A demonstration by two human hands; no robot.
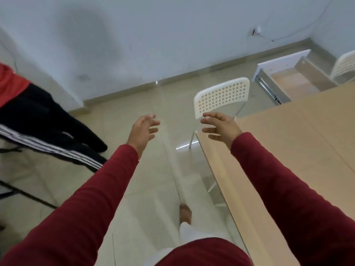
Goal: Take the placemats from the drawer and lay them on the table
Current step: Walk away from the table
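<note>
The left hand (143, 129) is held out in the middle of the frame with its fingers spread and relaxed, grasping nothing, above the floor. The right hand (221, 126) is held out just beside it to the right, fingers likewise loose and apart, empty, over the near corner of the surface. Both arms wear dark red long sleeves (92, 204) that run down to the lower corners of the frame.

The pale wood-grain surface (299, 143) fills the right side of the frame, its light edge running diagonally from centre to lower right. A white plastic chair with a perforated back (222, 96) stands at its far corner, just above the right hand. A second white perforated chair (344, 67) shows at the right edge. The glossy beige tiled floor (119, 104) spreads through the centre, meeting a pale blue-grey wall (134, 35) along a skirting line. A bare foot (186, 213) shows at lower centre. At the left edge stands another person in a red top and black trousers with white stripes (38, 120).

In the upper right, a white-fronted drawer with a metal runner (292, 77) is pulled open beyond the surface; its light wooden bottom is visible, and whether any placemats lie in it cannot be told from this angle.
</note>
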